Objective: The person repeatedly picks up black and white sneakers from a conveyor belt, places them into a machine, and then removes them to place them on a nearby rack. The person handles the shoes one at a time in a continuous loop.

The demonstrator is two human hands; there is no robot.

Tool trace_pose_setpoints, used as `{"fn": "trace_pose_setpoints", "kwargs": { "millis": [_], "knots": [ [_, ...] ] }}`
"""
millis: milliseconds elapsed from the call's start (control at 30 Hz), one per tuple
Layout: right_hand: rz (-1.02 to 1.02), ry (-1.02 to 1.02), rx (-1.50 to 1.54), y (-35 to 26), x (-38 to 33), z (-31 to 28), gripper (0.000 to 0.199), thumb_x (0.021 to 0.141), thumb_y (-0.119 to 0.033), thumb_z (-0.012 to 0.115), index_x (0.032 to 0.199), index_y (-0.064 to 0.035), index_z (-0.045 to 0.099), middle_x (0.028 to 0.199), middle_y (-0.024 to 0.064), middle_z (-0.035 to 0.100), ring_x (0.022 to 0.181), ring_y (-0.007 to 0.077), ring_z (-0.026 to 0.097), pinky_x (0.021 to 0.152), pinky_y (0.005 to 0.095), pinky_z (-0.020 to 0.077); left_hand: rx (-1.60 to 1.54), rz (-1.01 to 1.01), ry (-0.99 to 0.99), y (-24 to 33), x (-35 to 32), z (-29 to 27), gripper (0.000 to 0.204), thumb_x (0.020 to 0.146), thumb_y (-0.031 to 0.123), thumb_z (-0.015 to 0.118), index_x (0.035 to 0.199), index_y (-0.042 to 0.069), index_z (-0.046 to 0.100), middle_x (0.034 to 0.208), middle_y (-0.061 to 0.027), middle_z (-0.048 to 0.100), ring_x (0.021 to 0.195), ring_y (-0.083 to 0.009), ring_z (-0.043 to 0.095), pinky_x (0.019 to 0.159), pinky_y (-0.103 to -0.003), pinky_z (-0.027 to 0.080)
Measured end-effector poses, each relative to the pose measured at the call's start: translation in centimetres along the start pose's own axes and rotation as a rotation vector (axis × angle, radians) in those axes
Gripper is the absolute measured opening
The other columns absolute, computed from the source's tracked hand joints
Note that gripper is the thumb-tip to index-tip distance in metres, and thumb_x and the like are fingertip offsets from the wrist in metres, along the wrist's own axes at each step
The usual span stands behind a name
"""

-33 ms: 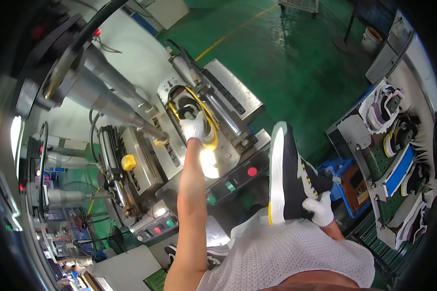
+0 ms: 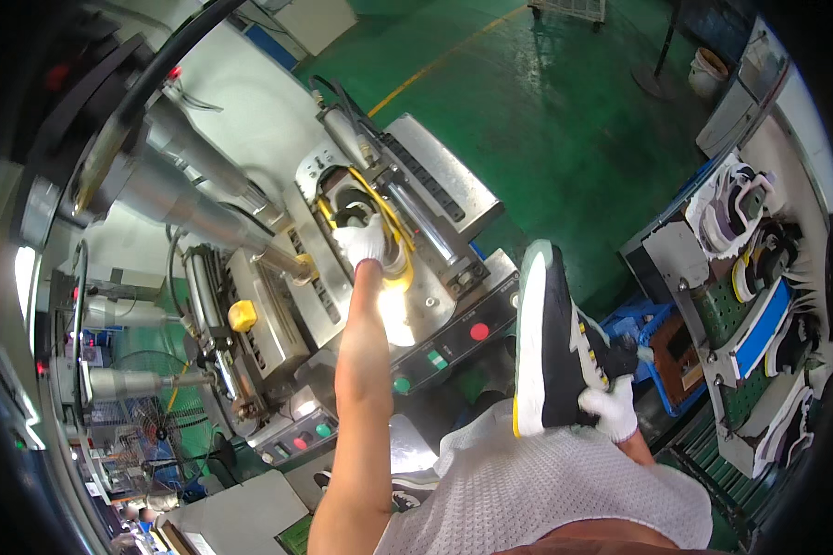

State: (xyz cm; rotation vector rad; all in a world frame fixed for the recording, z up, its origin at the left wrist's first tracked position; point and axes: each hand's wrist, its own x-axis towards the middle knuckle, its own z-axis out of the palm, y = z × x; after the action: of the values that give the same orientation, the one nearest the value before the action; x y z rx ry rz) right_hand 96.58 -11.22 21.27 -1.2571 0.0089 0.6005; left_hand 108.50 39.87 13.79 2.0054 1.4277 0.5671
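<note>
My left hand, in a white glove, reaches into the pressing machine. Its fingers are closed at the opening of a shoe seated between yellow pads; the hand hides part of that shoe. My right hand, gloved too, grips a black sneaker near its ankle opening. That sneaker is held toe up in front of my body, with its thick white sole facing left and a yellow patch at the heel.
A rack with several sneakers stands at the right, beside a blue crate. Thick metal cylinders slant over the machine from the left. Coloured buttons line its front, including a red button. A second press station adjoins it.
The sneaker in my right hand sits slightly lower in the picture. My left hand stays at the shoe in the machine, having shifted only a little.
</note>
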Motion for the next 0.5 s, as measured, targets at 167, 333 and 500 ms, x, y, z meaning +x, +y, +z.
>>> {"fn": "trace_pose_setpoints", "kwargs": {
  "millis": [167,333,500],
  "knots": [
    [0.093,0.238,0.168,-0.1,-1.2,1.2,0.068,0.074,0.004,0.071,0.140,0.0006,0.056,0.124,0.0102,0.068,0.101,0.0177,0.069,0.082,0.0310,0.0571,0.070,0.043,0.041,1.3,4.1,2.6,0.083,0.071,0.039,0.088,0.128,-0.007,0.048,0.120,-0.0281,0.069,0.115,-0.0402,0.069,0.099,-0.047,0.055],
    [0.230,0.238,0.186,-1.6,0.8,3.5,0.064,0.077,0.002,0.071,0.139,-0.0074,0.055,0.109,0.0044,0.069,0.080,0.0131,0.066,0.065,0.0253,0.0522,-0.046,-0.008,-0.083,1.0,6.4,-2.4,0.076,0.066,0.040,0.093,0.115,-0.010,0.063,0.111,-0.0246,0.074,0.101,-0.0322,0.074,0.088,-0.043,0.059],
    [-0.005,0.136,0.049,-2.5,2.0,5.3,0.068,0.079,0.001,0.071,0.143,-0.0041,0.049,0.128,0.0095,0.064,0.110,0.0224,0.066,0.093,0.0353,0.0565,-0.494,0.020,-0.049,-1.0,-0.3,-9.2,0.029,0.080,0.018,0.085,0.099,-0.001,0.075,0.093,-0.0084,0.075,0.081,-0.0152,0.066,0.076,-0.033,0.055]
  ]
}}
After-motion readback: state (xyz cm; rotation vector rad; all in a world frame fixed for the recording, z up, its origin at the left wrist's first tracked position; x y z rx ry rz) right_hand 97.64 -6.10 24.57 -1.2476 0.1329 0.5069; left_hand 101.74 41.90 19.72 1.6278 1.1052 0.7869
